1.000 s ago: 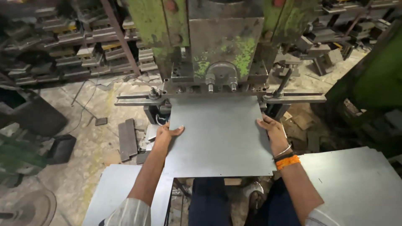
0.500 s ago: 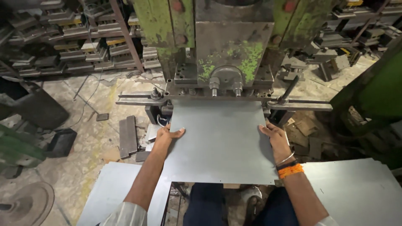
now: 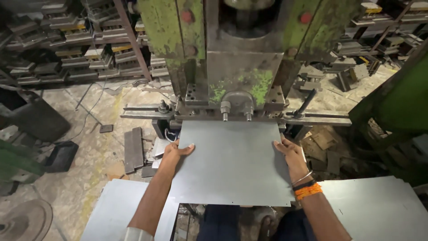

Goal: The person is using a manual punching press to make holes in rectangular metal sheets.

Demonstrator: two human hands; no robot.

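Now your left hand (image 3: pixel 174 151) grips the left edge of the grey metal sheet (image 3: pixel 232 163), and your right hand (image 3: pixel 290 154) grips its right edge. Its far edge lies under the green press (image 3: pixel 240 89). More flat sheets (image 3: pixel 379 207) lie beside it, near your arms.

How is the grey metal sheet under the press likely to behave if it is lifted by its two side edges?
The metal sheet looks thin and broad, so it would probably flex a little. Its smooth face and bare edges suggest it could slip or cut. The left hand and right hand grip opposite edges, hinting it is unwieldy.
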